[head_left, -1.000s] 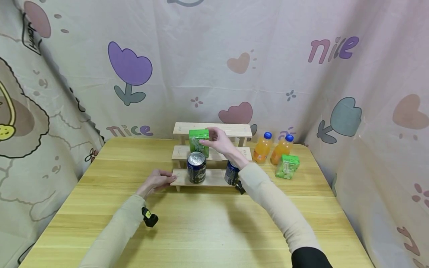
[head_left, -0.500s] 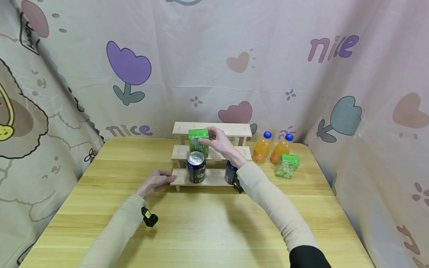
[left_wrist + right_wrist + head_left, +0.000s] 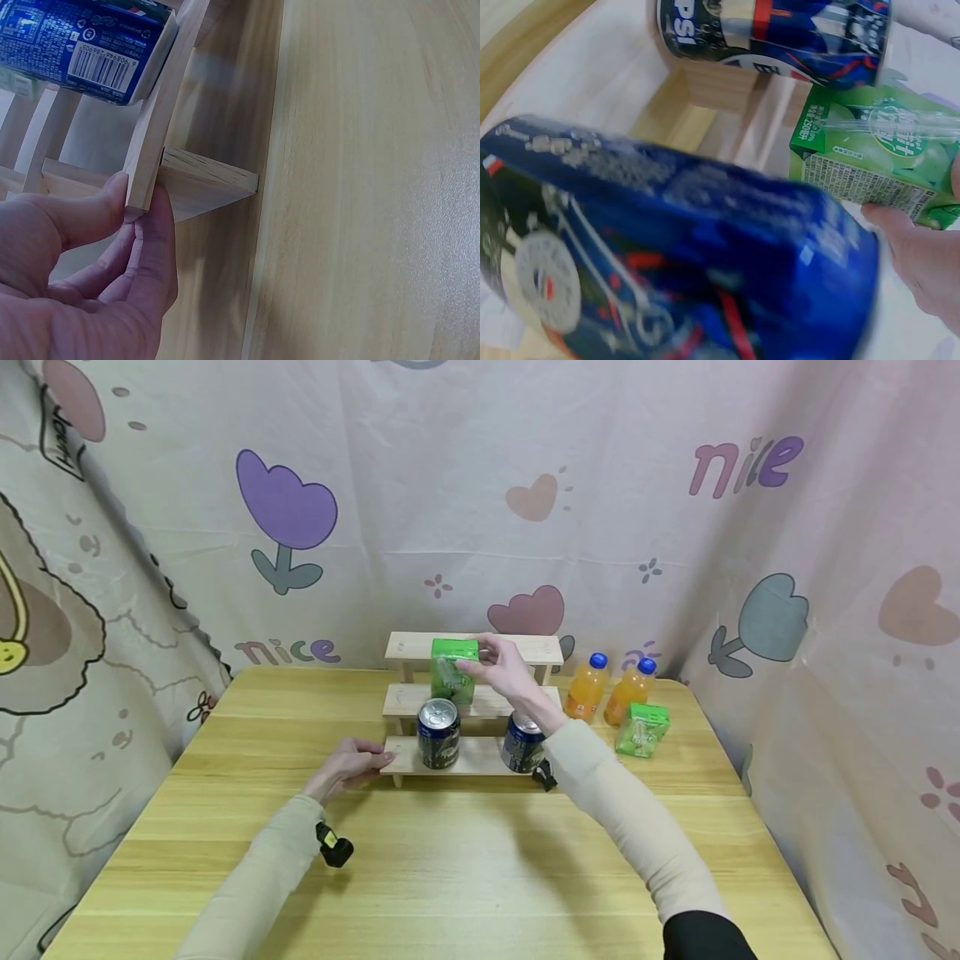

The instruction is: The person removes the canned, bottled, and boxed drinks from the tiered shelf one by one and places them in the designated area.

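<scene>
My left hand pinches the left end of the bottom board of a three-step wooden rack. In the left wrist view, the thumb lies on the board's top and fingers are underneath. My right hand holds a green drink carton by its sides at the middle step, towards the left. Whether the carton touches that step cannot be told. Two dark blue Pepsi cans stand on the bottom step: a left can and a right can, which the right forearm partly covers. The right can looms large in the right wrist view.
Right of the rack stand two orange juice bottles with blue caps, a nearer one and another. A second green carton is in front of them. A patterned curtain hangs behind the wooden table.
The right hand has shifted the green carton slightly up and to the right, and more of the right can shows. My left hand keeps its hold on the rack.
</scene>
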A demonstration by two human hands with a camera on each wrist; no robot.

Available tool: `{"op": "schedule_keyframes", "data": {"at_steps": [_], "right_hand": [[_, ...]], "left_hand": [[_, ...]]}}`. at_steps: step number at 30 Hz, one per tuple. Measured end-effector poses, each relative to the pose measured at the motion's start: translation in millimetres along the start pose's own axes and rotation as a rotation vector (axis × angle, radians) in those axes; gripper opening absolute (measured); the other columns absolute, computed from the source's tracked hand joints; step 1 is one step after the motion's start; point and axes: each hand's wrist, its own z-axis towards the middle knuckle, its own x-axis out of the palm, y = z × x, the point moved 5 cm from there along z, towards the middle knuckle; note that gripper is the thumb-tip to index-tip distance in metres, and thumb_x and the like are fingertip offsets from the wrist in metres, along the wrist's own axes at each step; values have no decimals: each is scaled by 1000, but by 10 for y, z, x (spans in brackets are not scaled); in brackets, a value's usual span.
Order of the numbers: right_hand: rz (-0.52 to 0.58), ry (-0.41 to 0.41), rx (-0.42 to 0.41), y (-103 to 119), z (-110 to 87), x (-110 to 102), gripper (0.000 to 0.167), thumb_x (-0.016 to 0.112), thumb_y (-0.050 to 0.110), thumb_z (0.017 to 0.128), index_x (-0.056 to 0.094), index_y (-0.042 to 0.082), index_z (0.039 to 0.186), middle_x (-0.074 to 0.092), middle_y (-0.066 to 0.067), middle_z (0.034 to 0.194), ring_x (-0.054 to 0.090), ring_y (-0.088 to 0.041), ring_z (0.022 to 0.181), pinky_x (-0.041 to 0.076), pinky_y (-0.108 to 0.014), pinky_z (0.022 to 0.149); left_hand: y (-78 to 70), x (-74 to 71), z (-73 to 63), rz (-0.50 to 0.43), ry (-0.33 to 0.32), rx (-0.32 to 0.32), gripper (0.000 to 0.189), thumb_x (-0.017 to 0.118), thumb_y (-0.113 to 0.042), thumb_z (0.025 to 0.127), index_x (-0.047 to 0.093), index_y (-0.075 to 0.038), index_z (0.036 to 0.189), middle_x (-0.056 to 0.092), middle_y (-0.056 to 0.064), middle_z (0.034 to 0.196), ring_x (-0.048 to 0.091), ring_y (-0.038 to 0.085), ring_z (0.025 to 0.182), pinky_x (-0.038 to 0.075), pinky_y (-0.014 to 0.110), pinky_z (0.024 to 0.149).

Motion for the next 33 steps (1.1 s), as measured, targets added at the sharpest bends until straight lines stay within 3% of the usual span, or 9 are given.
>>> {"op": "schedule_keyframes", "data": {"at_steps": [8,16,22,27,33], "right_hand": [[20,-25,-40,186,-112,-278,44,68,4,94,54,0,135,63,-12,120,62,-20,111,55,-29,93],[11,-62,-53,331,-287,-696,44,65,2,95,50,-1,137,61,3,107,60,-10,101,55,-21,85],[-15,-89,-13,236,-461,-1070,45,64,5,97,49,1,139,61,6,113,60,-8,106,54,-19,91],[-38,-126,-2,70,-602,-1360,36,64,9,98,53,8,133,61,10,114,60,-6,108,53,-16,91],[-68,-131,13,-159,-745,-1587,34,62,14,100,51,11,133,58,12,119,57,-3,114,51,-14,93]], "left_hand": [[6,-11,3,-10,-2,-13,50,66,-5,96,47,22,134,62,9,100,62,9,82,59,21,76],[-17,-21,-13,16,5,-3,50,66,-8,96,48,21,134,63,7,100,61,8,82,59,23,77],[-3,-5,-10,-1,6,-6,50,65,-6,96,47,22,133,62,9,102,60,9,82,58,21,74],[9,-1,11,-11,6,-3,50,65,-5,96,46,23,133,62,9,100,61,9,82,57,20,73],[11,-6,9,-10,6,1,51,66,-5,96,46,22,134,63,9,101,62,8,82,58,20,73]]}}
